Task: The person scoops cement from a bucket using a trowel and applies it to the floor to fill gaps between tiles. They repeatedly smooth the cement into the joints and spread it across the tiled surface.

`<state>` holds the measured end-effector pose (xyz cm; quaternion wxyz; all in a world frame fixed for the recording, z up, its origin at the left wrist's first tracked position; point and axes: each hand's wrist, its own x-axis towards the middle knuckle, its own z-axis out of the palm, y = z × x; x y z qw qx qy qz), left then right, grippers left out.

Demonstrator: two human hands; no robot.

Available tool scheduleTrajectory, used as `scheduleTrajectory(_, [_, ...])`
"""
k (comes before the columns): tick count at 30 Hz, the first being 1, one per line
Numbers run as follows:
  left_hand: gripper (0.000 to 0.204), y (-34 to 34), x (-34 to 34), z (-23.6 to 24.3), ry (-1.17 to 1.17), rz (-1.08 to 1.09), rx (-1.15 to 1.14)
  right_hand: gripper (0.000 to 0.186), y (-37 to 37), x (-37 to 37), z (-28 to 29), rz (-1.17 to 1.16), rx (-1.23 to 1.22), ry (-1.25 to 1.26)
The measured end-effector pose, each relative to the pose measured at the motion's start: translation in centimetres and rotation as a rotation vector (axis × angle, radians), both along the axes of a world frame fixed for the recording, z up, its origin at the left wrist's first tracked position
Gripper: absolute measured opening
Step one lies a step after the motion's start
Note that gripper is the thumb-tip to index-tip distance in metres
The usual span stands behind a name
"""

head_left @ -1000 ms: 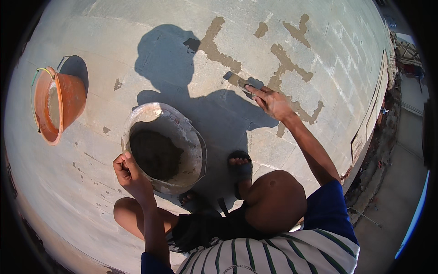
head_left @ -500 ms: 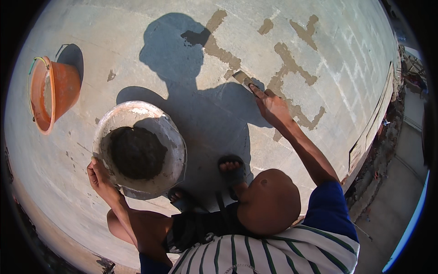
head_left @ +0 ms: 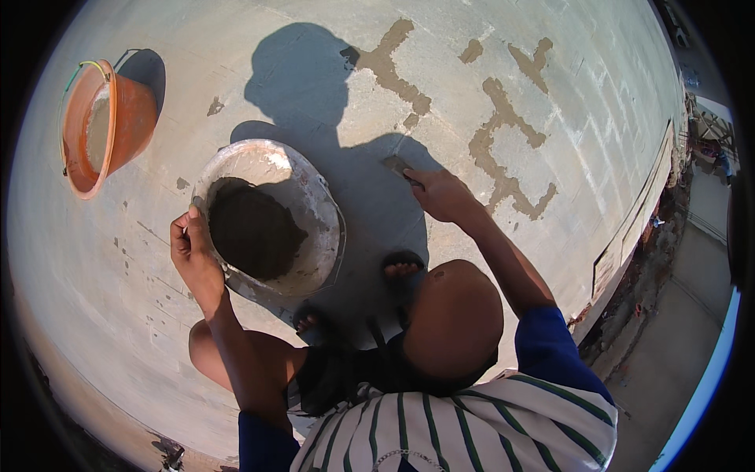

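My left hand is closed on the near left rim of a pale, mortar-stained bucket. The bucket leans a little, and dark wet mortar lies inside it toward my hand. My right hand grips a small trowel by its handle, with the flat blade pointing toward the bucket, just above the shaded floor. Beyond and to the right of the trowel, brown strips of wet mortar follow the joints of the grey block floor.
An orange bucket lies tilted at the far left, its opening facing left and grey residue inside. My sandalled feet are just right of the pale bucket. The slab's edge runs along the right, with rubble beside it.
My right hand has drawn the trowel back from the mortar strips toward the bucket. My left hand has tipped the bucket, and it sits farther forward and right in view.
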<state>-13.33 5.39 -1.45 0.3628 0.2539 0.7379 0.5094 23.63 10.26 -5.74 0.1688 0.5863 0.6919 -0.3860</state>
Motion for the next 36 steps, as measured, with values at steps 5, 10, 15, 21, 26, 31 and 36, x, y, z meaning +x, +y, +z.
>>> scheduleTrajectory(5, [0.022, 0.5, 0.9, 0.8, 0.082, -0.075, -0.102, 0.046, 1.2, -5.5, 1.8, 0.320, -0.063, 0.761])
scheduleTrajectory(10, [0.022, 0.0, 1.6, 1.4, 0.045, -0.162, -0.123, 0.042, 1.1, -13.1, -0.1, 0.655, -0.080, 0.375])
scheduleTrajectory(15, [0.019, -0.2, 2.2, 1.2, 0.003, -0.209, -0.107, 0.042, -0.3, -17.3, -3.8, 0.863, -0.085, 0.343])
scheduleTrajectory(21, [0.019, 0.2, 3.2, 1.2, 0.010, -0.220, -0.116, 0.040, 2.4, -14.9, -1.0, 0.640, -0.644, 0.525])
scheduleTrajectory(26, [0.024, 0.1, 2.9, 1.5, 0.052, -0.243, -0.129, 0.041, 2.8, -6.0, 0.3, -0.131, -1.042, 0.821])
scheduleTrajectory(31, [0.021, -0.3, 2.6, 1.0, 0.022, -0.209, -0.085, 0.049, 0.3, 3.2, -0.3, -0.779, -0.627, 0.974])
scheduleTrajectory(36, [0.020, -0.2, 3.0, 1.0, 0.052, -0.176, -0.034, 0.048, 0.8, 8.3, -2.2, -0.686, 0.023, 0.506])
